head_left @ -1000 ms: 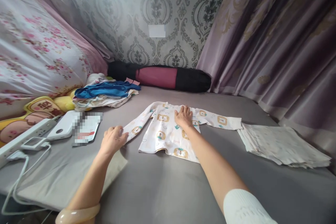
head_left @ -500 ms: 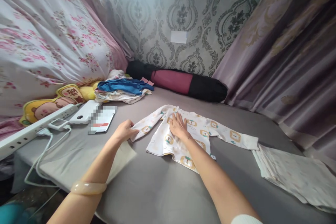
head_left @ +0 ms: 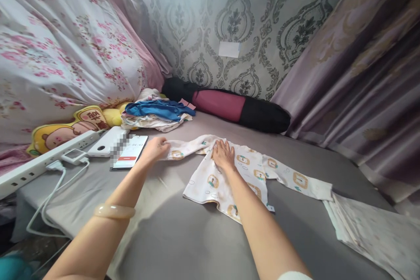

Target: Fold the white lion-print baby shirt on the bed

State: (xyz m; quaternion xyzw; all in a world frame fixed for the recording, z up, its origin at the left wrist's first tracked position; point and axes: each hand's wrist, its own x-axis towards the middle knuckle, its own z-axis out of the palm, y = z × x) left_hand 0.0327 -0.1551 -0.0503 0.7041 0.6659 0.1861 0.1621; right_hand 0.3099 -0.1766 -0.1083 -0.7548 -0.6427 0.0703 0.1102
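Note:
A small white long-sleeved shirt (head_left: 213,179) with a tan lion-like print lies spread on the grey sheet. My left hand (head_left: 156,149) is closed on the cuff of its left-side sleeve and holds that sleeve stretched outward. Flat on the shirt's upper chest rests my right hand (head_left: 224,155), fingers extended and slightly apart. The other sleeve reaches to the right, its cuff touching a folded pale cloth (head_left: 377,232). My right forearm covers part of the shirt's lower front.
Left of the shirt lie a phone (head_left: 131,153), a white power bank (head_left: 108,142) and a power strip (head_left: 62,153) with cables. Behind are a pile of clothes (head_left: 154,109), a yellow plush pillow (head_left: 62,131) and a long black and maroon bag (head_left: 226,105) against the wall.
My left hand has moved up and slightly outward with the cuff, so the sleeve now lies straighter and more level. My right hand stays on the chest. The view has shifted a little.

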